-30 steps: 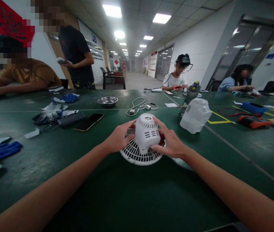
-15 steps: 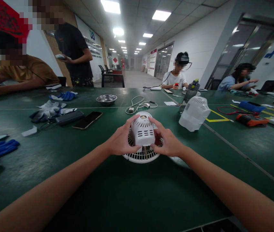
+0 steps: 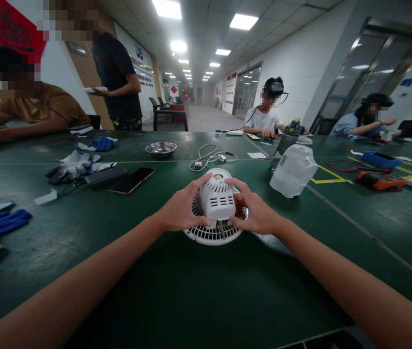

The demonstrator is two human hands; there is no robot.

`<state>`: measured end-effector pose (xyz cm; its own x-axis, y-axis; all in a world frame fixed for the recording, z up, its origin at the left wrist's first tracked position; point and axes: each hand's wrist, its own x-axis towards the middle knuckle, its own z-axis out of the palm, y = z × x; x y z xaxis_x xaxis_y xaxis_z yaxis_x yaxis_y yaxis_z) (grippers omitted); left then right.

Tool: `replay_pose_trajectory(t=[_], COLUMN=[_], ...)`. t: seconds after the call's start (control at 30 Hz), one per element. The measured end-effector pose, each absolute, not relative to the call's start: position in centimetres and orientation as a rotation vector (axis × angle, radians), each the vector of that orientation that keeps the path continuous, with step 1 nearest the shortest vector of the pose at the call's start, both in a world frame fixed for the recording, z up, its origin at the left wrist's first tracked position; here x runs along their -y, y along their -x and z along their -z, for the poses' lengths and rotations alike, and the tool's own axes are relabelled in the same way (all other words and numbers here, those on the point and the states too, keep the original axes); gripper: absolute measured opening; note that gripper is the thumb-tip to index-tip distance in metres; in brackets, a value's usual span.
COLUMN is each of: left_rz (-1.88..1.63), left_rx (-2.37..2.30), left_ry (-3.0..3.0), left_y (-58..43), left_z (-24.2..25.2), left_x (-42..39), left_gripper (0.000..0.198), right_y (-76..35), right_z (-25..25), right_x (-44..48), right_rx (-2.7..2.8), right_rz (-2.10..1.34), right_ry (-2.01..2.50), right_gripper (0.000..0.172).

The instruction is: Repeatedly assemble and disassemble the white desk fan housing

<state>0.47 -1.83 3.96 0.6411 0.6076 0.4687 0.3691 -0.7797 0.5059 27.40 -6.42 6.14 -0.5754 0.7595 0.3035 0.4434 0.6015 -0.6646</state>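
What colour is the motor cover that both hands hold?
The motor cover is white, clearest in the head view.

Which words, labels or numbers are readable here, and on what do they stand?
None can be read.
Red banner: dark characters, blurred.
Wall board: lettering too small.
Fan housing: no label visible.

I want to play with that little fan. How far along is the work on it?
Done: the round grille lies flat on the table with the white motor housing standing on it. In hand: the left hand and right hand grip that housing from both sides. Remaining: a separate white shell lies apart, to the right, not yet joined on.
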Motion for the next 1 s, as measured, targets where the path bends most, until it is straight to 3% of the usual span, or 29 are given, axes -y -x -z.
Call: replay_pose_trajectory(t=[0.13, 0.3, 0.43, 0.53, 0.7, 0.87, 0.93, 1.0], left_rz=[-1.025, -1.135, -1.181, -1.179, -1.059, -1.303, -1.463, -1.563], left_rx=[-0.875, -0.931, -1.174, -1.358, -1.372, -1.095, -0.989, -0.992], left_ry=[-2.508, -2.466, -2.348, -2.122, -1.942, -1.732, -1.698, -1.731], left_y=[-0.8, -0.8, -0.2, 0.4, 1.2, 1.4, 1.3, 1.1], left_z=[-3.1, -3.0, -2.6, -1.9, -1.2, -1.1, -1.3, -1.4], left_x=[1.7, 1.8, 1.3, 0.6, -0.1, -0.2, -0.3, -0.4], left_gripper=[0.116, 0.091, 0.066, 0.059, 0.059, 0.062, 0.062, 0.060], right_y=[-27.7, -27.4, -27.4, -27.8, -28.2, -28.1, -28.0, -27.6], right_z=[-5.8, -5.1, -4.7, -4.5, -4.2, -4.3, -4.4, -4.5], right_x=[6.0, 5.6, 5.3, 4.9, 4.4, 4.5, 4.5, 4.7], right_rx=[2.266, 2.178, 2.133, 2.071, 2.029, 1.819, 1.639, 1.500], right_rz=[-0.655, -0.367, -0.304, -0.323, -0.401, -0.621, -0.781, -0.962], right_ry=[0.945, 1.022, 1.065, 1.111, 1.168, 1.132, 1.086, 1.026], right_gripper=[0.101, 0.114, 0.107, 0.098, 0.104, 0.106, 0.098, 0.078])
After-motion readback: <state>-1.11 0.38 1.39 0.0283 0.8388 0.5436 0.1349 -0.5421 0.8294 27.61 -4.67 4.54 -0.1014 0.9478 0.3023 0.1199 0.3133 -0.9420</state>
